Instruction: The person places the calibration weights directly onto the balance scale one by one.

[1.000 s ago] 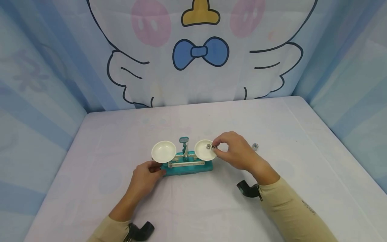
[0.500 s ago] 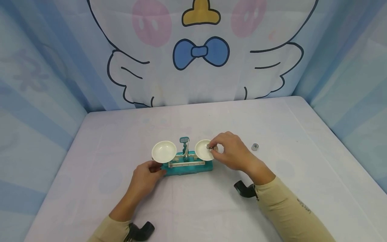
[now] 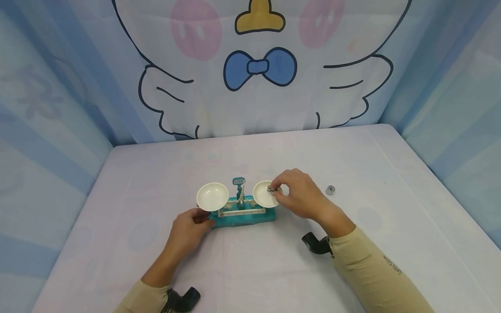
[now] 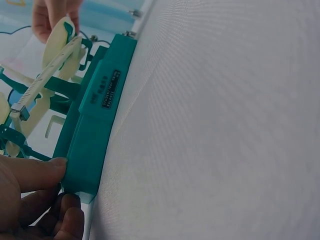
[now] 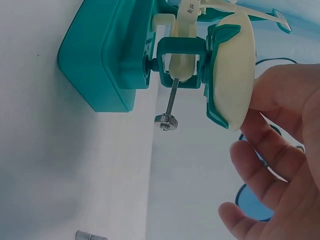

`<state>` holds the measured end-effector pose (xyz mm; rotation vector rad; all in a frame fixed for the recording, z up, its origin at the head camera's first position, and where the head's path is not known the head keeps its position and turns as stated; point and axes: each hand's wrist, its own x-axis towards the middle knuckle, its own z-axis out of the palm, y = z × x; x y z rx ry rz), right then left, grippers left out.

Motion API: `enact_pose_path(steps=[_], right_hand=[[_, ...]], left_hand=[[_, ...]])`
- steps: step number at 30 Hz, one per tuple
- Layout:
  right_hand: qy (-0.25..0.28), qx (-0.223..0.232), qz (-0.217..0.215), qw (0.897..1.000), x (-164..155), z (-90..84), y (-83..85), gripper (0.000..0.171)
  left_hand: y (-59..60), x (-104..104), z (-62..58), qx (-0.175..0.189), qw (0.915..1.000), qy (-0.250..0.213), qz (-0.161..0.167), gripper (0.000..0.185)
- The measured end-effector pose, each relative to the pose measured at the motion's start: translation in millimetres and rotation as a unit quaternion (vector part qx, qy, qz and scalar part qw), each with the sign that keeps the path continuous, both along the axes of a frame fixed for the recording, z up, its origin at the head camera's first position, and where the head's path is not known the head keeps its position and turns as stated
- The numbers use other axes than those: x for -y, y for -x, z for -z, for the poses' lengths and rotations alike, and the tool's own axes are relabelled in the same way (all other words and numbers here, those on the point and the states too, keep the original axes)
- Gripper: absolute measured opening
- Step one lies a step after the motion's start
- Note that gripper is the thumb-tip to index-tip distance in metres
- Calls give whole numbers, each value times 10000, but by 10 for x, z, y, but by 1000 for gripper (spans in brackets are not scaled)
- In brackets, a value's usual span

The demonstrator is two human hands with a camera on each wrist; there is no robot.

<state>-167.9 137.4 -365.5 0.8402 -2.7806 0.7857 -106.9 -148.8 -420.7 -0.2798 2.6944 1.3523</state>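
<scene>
A teal balance scale (image 3: 245,219) with two white pans stands on the table. My left hand (image 3: 189,230) grips the left end of its base, thumb on top and fingers curled around the end in the left wrist view. Above the right pan (image 3: 261,198) my right hand (image 3: 303,195) pinches a small metal weight (image 3: 274,190) between thumb and forefinger. Another small metal weight (image 3: 269,188) seems to be in that pan, mostly hidden by the fingertips. The left pan (image 3: 212,196) holds nothing. In the right wrist view the pan (image 5: 235,70) hides the fingertips and weights.
One larger metal weight (image 3: 330,190) lies on the table to the right, behind my right wrist. The pale cloth-covered table (image 3: 250,269) meets a printed curtain (image 3: 258,108) at its back edge. A black wrist mount (image 3: 316,243) hangs off each forearm.
My right hand has moved slightly left, bringing the pinched weight further over the right pan, close to the other weight. For the last half second it has barely moved. The left hand stays put.
</scene>
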Motion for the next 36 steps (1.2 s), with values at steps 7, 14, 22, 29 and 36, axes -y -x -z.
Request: enact_pose_path(steps=[7, 14, 22, 29, 36], right_hand=[[39, 54, 48, 10000, 30, -26, 5, 11], [122, 175, 201, 9996, 62, -23, 16, 11], [204, 298, 204, 9991, 76, -18, 27, 12], [393, 567, 361, 9970, -44, -27, 49, 16], [197, 1036, 829, 9910, -356, 6, 166, 22]], left_hand=[[-5, 1, -4, 22, 10000, 25, -4, 37], [-9, -2, -12, -2, 10000, 25, 0, 37], [-8, 1, -4, -25, 10000, 51, 20, 37], [-23, 5, -5, 10, 10000, 44, 26, 36], [-5, 5, -10, -36, 10000, 29, 25, 35]])
